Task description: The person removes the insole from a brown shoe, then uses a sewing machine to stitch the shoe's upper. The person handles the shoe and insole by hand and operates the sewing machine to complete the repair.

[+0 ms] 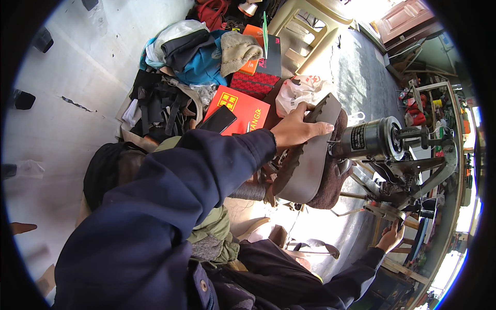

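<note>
My left hand (302,126) is closed on a shoe (309,173) with a grey-brown sole, a jagged tread edge and a fuzzy brown upper. My thumb presses on the sole's side; the other fingers curl over the tread. The shoe sits against the metal cylinder arm of a hand-cranked sewing machine (364,140). Just where the needle meets the shoe is hidden. Low on the machine's right side, my right hand (391,236) is wrapped round a dark crank handle beside the round wheel (385,211).
A red box (240,111) with a black phone (218,120) on it lies left of the shoe. Behind are a white plastic bag (299,93), heaped cloth (199,51) and a beige plastic chair (306,28). A cluttered glass-fronted case (457,170) stands at the right.
</note>
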Action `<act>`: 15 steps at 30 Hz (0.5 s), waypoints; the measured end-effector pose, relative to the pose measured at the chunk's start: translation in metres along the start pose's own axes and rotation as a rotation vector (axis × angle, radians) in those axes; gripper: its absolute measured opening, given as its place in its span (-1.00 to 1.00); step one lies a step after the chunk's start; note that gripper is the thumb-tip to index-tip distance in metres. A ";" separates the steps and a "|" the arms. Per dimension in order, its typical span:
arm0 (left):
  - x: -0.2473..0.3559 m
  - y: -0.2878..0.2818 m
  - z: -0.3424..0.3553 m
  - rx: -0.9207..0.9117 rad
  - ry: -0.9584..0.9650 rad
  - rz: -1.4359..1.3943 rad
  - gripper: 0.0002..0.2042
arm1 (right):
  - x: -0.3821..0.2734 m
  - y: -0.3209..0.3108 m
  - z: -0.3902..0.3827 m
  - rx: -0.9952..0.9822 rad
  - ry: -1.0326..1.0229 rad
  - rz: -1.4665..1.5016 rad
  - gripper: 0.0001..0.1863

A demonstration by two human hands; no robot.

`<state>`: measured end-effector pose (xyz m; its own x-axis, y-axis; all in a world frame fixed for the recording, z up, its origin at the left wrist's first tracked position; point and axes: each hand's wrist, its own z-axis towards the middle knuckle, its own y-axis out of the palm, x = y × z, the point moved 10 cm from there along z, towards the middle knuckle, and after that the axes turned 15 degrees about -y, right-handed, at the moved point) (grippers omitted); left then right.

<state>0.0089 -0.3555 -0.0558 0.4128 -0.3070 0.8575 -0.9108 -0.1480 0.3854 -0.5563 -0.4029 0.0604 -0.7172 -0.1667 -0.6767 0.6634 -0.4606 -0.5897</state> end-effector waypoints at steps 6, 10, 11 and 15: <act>0.003 -0.004 -0.005 0.043 0.039 0.042 -0.07 | 0.106 0.057 -0.040 -0.197 0.284 -0.052 -0.85; 0.001 -0.001 -0.004 0.026 0.025 0.026 -0.07 | 0.049 0.122 -0.092 -0.547 0.292 0.152 -0.76; 0.000 0.000 -0.003 0.016 0.011 0.013 -0.06 | 0.024 0.122 -0.090 -0.526 0.226 0.187 -0.75; 0.001 -0.005 -0.009 0.078 0.013 0.087 -0.06 | -0.037 0.051 -0.035 -0.266 -0.019 0.197 -0.76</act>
<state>0.0133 -0.3465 -0.0536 0.3316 -0.3095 0.8912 -0.9395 -0.1941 0.2822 -0.4883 -0.3898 0.0395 -0.5713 -0.2473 -0.7826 0.8207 -0.1741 -0.5442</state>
